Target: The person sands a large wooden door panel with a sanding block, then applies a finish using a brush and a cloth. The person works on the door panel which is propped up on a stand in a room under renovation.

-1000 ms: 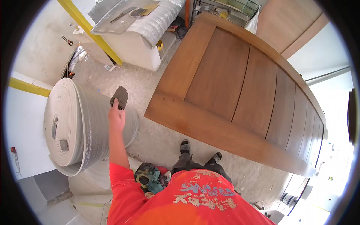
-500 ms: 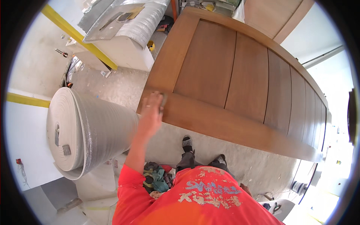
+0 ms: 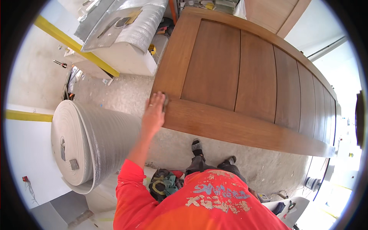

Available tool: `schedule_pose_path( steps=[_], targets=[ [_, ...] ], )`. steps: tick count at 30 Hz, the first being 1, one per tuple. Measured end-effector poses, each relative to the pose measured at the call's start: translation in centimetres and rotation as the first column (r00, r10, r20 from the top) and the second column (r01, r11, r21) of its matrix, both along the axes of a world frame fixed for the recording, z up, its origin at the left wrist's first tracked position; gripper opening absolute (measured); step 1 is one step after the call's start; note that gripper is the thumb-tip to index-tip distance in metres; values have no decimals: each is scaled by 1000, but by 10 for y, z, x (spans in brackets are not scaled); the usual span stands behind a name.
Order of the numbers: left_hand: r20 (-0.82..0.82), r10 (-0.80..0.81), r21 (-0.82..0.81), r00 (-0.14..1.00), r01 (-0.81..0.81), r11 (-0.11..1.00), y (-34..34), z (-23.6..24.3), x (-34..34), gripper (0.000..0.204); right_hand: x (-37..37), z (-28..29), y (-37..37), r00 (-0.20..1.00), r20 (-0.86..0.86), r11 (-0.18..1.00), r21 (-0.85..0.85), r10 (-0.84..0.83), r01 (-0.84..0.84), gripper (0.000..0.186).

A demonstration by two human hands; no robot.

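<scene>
A long brown wooden door panel (image 3: pixel 214 69) lies before me, with several vertical planks set in a raised frame. My left hand (image 3: pixel 154 111) is at its near left corner, palm down. A small dark grey pad (image 3: pixel 165 102), like a sanding pad, shows along the right side of its fingers, pressed against the wood; the hand covers most of it. At the right edge of my red shirt, a small brownish shape (image 3: pixel 251 191) may be my right hand, but no fingers can be made out.
A big roll of pale foam sheet (image 3: pixel 103 138) stands to the left. Beyond it, foil sheeting (image 3: pixel 140 27) covers a white box. Crumpled cloths (image 3: pixel 165 184) lie by my feet. A white board with tools (image 3: pixel 291 209) is at the lower right, and a yellow beam (image 3: pixel 76 46) runs at upper left.
My left hand has stayed at the panel's corner with the pad, shifting slightly toward the panel's left edge. The whole view has also moved a little.
</scene>
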State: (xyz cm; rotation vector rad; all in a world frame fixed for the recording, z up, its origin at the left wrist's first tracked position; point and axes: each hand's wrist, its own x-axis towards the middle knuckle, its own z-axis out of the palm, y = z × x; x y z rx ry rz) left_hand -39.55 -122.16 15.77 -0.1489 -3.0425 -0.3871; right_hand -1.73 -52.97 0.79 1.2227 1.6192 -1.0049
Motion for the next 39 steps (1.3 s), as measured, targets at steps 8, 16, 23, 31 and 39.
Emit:
schedule_pose_path(
  steps=[8,16,23,31,39],
  targets=[
    [-124,516,149,847,-499,854,-150,-40,31,48,-13,-10,-5,998,16,997,-46,-68,68,66],
    [201,575,582,793,-569,581,-85,9,32,48,-15,-28,13,994,32,995,17,-102,102,68],
    [-12,168,77,986,-167,983,1,-8,32,54,-21,-28,32,995,-30,995,-12,-96,95,70],
    [-92,26,-14,995,-27,1000,218,-2,29,65,15,-69,61,994,-15,992,-52,-112,112,72],
    [-152,-351,297,924,381,876,343,-27,59,63,-15,-72,83,978,-138,987,-55,-156,150,67]
  ],
)
